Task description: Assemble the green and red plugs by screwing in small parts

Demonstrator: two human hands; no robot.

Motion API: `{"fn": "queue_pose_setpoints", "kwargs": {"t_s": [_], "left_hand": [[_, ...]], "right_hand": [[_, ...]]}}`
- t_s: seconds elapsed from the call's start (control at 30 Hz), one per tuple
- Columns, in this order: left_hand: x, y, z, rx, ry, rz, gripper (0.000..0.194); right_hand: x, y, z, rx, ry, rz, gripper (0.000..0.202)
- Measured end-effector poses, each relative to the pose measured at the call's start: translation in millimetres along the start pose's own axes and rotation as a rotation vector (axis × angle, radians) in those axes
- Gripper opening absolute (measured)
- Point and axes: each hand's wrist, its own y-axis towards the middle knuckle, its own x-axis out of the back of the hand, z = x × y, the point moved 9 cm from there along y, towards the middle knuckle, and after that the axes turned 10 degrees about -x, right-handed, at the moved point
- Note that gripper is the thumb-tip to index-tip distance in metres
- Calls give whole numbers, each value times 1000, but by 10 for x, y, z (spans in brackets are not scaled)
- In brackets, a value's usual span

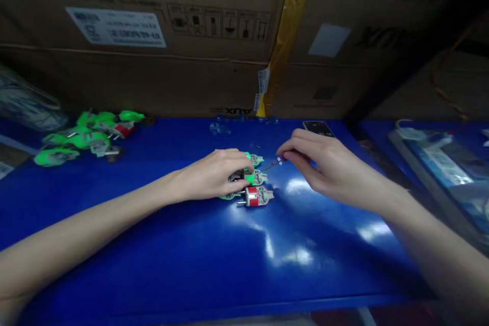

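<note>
Near the middle of the blue table (183, 260) several opened plug housings lie close together. My left hand (217, 174) has its fingers closed around the middle green plug (256, 178). Behind it a green plug (254, 159) is partly covered by my fingers, and in front lies a red and grey plug (257, 196) with its pins pointing left. To the right, my right hand (319, 160) pinches a small part with thin leads (277, 162), whose tip reaches toward the middle green plug. The part's exact shape is too small to make out.
A pile of green plugs (89, 137), one with red, lies at the back left beside a blue and white cylinder (28, 99). Small clear pieces (219, 127) and a dark phone-like device (318, 128) lie near the cardboard boxes (171, 81). Plastic-wrapped items (451, 163) are at the right.
</note>
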Motion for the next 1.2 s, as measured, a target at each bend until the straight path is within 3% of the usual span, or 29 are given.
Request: {"fn": "queue_pose_setpoints", "kwargs": {"t_s": [0.13, 0.33, 0.5, 0.83, 1.07, 1.2], "left_hand": [[14, 1, 34, 8, 4, -21, 18], [-15, 1, 23, -27, -15, -9, 20], [-15, -10, 22, -27, -29, -26, 18], [-7, -18, 44, -60, -79, -70, 18], [-6, -31, 28, -44, -46, -53, 17], [-13, -44, 35, -43, -61, -58, 17]], "right_hand": [[-9, 15, -7, 5, -5, 18, 20], [-74, 22, -110, -104, -111, 63, 28], [-54, 23, -166, -162, 2, -36, 19], [-47, 20, -146, -74, 127, -29, 18], [-49, 126, -337, -336, 56, 43, 17], [-64, 128, -270, -260, 43, 40, 25]]}}
